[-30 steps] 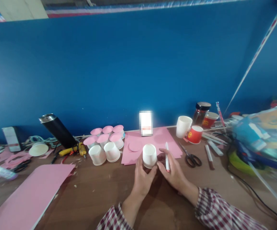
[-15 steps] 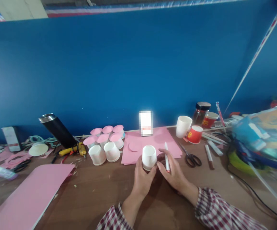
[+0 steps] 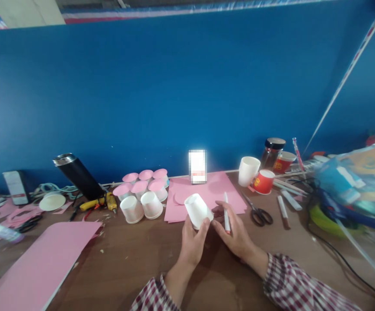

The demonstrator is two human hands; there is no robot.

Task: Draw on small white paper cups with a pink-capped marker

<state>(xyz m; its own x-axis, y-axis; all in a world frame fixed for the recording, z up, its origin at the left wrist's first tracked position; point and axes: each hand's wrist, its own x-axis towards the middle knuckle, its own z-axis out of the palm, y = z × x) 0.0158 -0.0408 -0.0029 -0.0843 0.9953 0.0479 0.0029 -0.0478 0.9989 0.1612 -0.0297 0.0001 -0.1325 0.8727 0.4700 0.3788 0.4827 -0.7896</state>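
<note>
A smooth blue partition [image 3: 181,95] rises behind the far edge of the brown wood-look tabletop [image 3: 125,276], spanning its width. A red, white and blue trim [image 3: 142,18] runs along the partition's top, beside a pale pillar [image 3: 30,12]. A patterned strip [image 3: 347,75] slants down toward the tabletop's far right corner. Light falls softly, paling the partition's left end.

2 forearms [image 3: 183,268] angled toward the back edge of the bench [image 3: 129,272]; the left hand [image 3: 192,242] gripped, the right hand [image 3: 237,236] curled just beside it.
</note>
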